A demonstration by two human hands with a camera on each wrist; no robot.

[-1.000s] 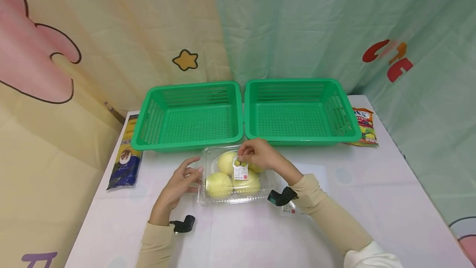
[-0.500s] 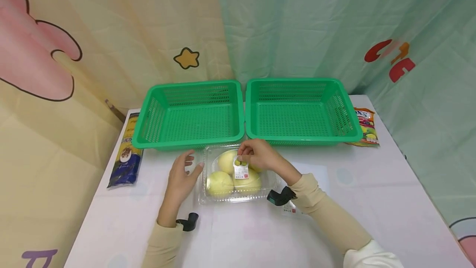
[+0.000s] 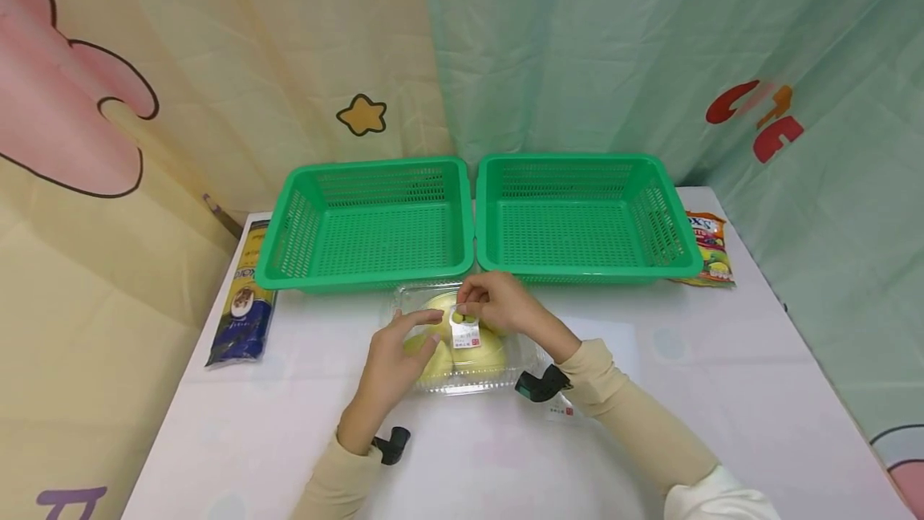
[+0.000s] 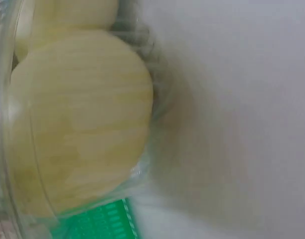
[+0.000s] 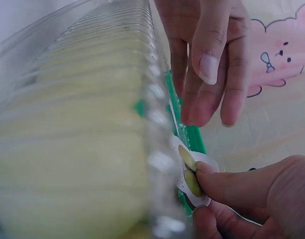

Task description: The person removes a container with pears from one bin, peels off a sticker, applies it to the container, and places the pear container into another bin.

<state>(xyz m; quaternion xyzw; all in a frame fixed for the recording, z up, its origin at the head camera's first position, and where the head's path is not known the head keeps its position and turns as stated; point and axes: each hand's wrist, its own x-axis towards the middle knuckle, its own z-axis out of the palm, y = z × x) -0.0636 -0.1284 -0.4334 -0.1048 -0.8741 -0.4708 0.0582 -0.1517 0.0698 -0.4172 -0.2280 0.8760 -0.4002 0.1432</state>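
Observation:
A clear plastic clamshell box (image 3: 521,355) of several pale yellow-green round fruits (image 3: 482,355) sits in front of the two baskets. Over its lid my right hand (image 3: 505,303) pinches the top of a white label (image 3: 465,335), which bears two printed fruits and some writing. In the right wrist view the thumb and a finger hold that label (image 5: 209,160) close to the box lid. My left hand (image 3: 393,355), fingers extended, is over the left part of the box, its fingertips near the label. The left wrist view is blurred and shows a fruit (image 4: 82,119) through the box side.
Two green plastic baskets (image 3: 368,279) stand side by side at the back. A blue and yellow packet (image 3: 244,311) lies on the left, a colourful snack bag (image 3: 711,251) behind right. A white sheet with another label (image 3: 561,409) lies beneath my right forearm.
My left hand has let go of the box's left edge and moved right, over the box towards the label. My right hand stays almost in place, pinching the label.

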